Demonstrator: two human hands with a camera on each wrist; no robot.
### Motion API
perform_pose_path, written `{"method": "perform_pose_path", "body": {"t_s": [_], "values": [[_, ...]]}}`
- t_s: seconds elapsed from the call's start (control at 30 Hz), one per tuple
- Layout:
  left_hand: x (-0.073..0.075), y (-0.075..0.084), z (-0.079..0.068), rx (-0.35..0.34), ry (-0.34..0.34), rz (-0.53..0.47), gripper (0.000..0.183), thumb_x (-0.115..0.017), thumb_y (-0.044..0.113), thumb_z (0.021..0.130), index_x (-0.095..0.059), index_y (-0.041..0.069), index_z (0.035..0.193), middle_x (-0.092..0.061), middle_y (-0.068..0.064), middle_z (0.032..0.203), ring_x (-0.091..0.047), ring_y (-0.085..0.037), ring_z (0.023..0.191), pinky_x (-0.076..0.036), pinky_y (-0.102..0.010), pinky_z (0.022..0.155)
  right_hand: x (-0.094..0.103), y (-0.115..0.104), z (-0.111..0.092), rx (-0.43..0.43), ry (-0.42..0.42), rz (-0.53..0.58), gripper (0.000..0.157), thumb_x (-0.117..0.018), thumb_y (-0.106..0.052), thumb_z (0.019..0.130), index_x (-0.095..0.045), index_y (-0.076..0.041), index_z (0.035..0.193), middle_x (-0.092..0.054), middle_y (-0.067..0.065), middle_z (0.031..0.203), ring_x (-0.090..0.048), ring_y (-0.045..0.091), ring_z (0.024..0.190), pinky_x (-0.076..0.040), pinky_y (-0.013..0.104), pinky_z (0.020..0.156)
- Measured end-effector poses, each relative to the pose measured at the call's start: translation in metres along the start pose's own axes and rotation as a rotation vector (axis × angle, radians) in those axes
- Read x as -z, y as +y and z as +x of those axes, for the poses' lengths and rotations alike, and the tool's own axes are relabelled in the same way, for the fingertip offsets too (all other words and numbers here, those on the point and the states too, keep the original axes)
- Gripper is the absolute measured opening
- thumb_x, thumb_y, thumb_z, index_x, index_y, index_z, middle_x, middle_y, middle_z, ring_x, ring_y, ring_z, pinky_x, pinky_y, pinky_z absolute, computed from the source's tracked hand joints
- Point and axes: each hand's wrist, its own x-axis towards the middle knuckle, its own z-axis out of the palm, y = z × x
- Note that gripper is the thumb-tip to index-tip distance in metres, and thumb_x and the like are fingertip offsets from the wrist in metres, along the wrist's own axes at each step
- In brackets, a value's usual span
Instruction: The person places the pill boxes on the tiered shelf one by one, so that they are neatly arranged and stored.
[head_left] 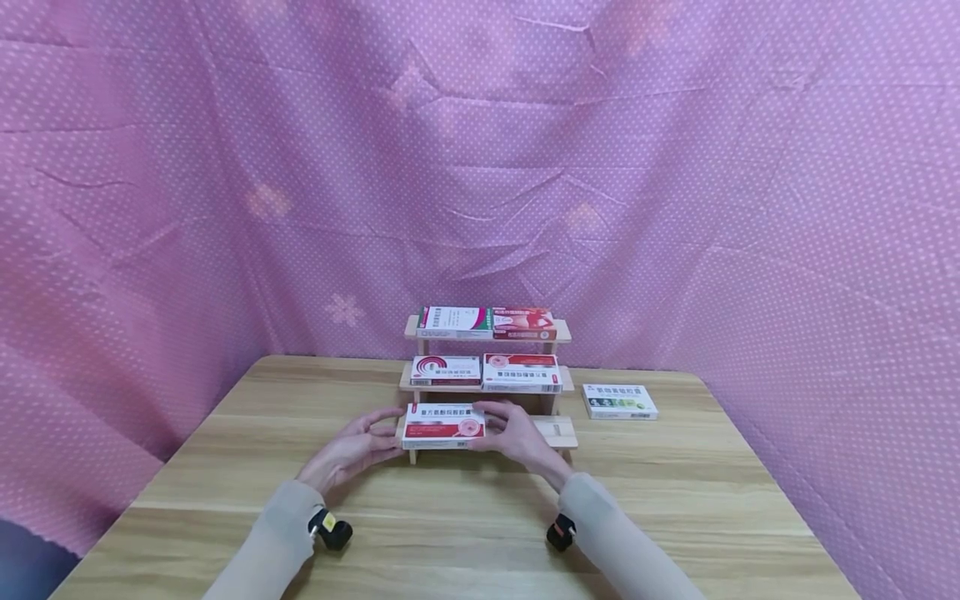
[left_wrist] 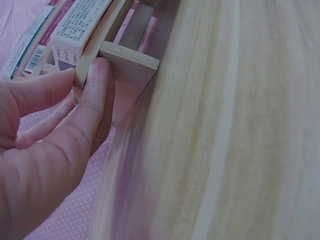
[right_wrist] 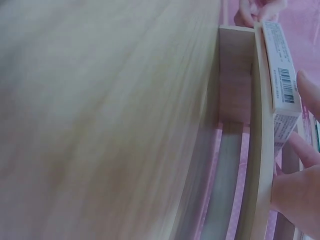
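Observation:
A red-and-white medicine box (head_left: 444,426) lies flat on the lowest step of a wooden step rack (head_left: 566,433), at its left side. My left hand (head_left: 358,446) is at that step's left end. In the left wrist view, the thumb and index finger of the left hand (left_wrist: 60,135) pinch the end of the step board (left_wrist: 107,30), close to the box's end. With thumb and fingers spread to its two corners, my right hand (head_left: 517,435) holds the box's right end. The right wrist view shows the box (right_wrist: 282,75) resting along the board, partly covered by that hand (right_wrist: 300,195).
On the middle step lie a white box with pink rings (head_left: 446,370) and another red-and-white box (head_left: 521,372). The top step bears a white-green box (head_left: 454,322) and a red-orange box (head_left: 523,322). A white-green box (head_left: 619,401) lies on the table (head_left: 675,492), right of the rack.

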Motion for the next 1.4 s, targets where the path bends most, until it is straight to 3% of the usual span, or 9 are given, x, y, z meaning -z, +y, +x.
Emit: {"method": "perform_pose_path", "body": {"t_s": [0.13,0.4,0.6,0.77,0.93,1.2,1.4], "values": [[0.001,-0.001,0.001,-0.007,-0.012,-0.017,0.074,-0.051,-0.011,0.09,-0.016,0.001,0.154,-0.052,-0.027,0.135,-0.064,-0.024,0.111,-0.05,-0.039,0.106,0.007,0.003,-0.007,0.004,0.006,0.045,0.064,-0.086,-0.025,0.074,-0.061,-0.019,0.133,-0.047,0.013,0.147,-0.047,0.036,0.135,-0.04,0.048,0.114],[0.002,-0.003,0.003,0.012,0.007,-0.015,0.07,-0.048,-0.011,0.092,-0.019,0.003,0.154,-0.054,-0.023,0.13,-0.064,-0.023,0.11,-0.05,-0.038,0.105,0.026,0.017,-0.02,0.005,0.015,0.026,0.056,-0.08,-0.023,0.081,-0.06,-0.012,0.132,-0.059,0.009,0.138,-0.052,0.032,0.131,-0.043,0.045,0.111],[0.003,-0.004,0.003,0.006,-0.009,-0.029,0.073,-0.049,-0.012,0.091,-0.017,0.003,0.155,-0.051,-0.025,0.134,-0.064,-0.023,0.111,-0.05,-0.038,0.105,0.047,0.026,-0.029,0.002,-0.009,0.072,0.049,-0.076,-0.016,0.084,-0.061,-0.004,0.129,-0.065,0.015,0.128,-0.063,0.026,0.117,-0.054,0.033,0.099],[0.004,-0.003,0.002,-0.002,-0.035,-0.025,0.076,-0.05,-0.013,0.09,-0.014,0.002,0.155,-0.046,-0.028,0.138,-0.063,-0.022,0.111,-0.05,-0.037,0.106,0.064,0.03,-0.034,0.015,-0.031,0.093,0.046,-0.073,-0.014,0.087,-0.059,0.001,0.129,-0.065,0.02,0.124,-0.066,0.019,0.106,-0.057,0.026,0.092],[0.003,0.001,0.001,-0.002,-0.028,-0.019,0.076,-0.049,-0.013,0.09,-0.013,0.001,0.155,-0.038,-0.034,0.144,-0.064,-0.023,0.111,-0.049,-0.039,0.107,0.081,0.032,-0.035,0.035,0.02,0.112,0.041,-0.071,-0.01,0.088,-0.061,0.002,0.125,-0.067,0.022,0.119,-0.068,0.02,0.1,-0.059,0.026,0.086],[0.003,0.002,0.001,0.012,-0.003,-0.017,0.076,-0.051,-0.012,0.09,-0.015,0.001,0.155,-0.051,-0.027,0.135,-0.064,-0.023,0.109,-0.05,-0.038,0.106,0.114,0.044,-0.037,0.023,0.117,0.107,0.041,-0.069,-0.013,0.09,-0.06,0.006,0.125,-0.065,0.027,0.121,-0.068,0.022,0.095,-0.059,0.039,0.088],[0.001,0.001,0.003,0.019,0.009,-0.02,0.075,-0.05,-0.011,0.09,-0.016,0.002,0.155,-0.046,-0.029,0.138,-0.065,-0.022,0.108,-0.051,-0.037,0.105,0.142,0.06,-0.039,0.044,0.163,0.071,0.04,-0.069,-0.017,0.091,-0.062,0.004,0.123,-0.064,0.024,0.123,-0.067,0.018,0.098,-0.06,0.035,0.085]]}}
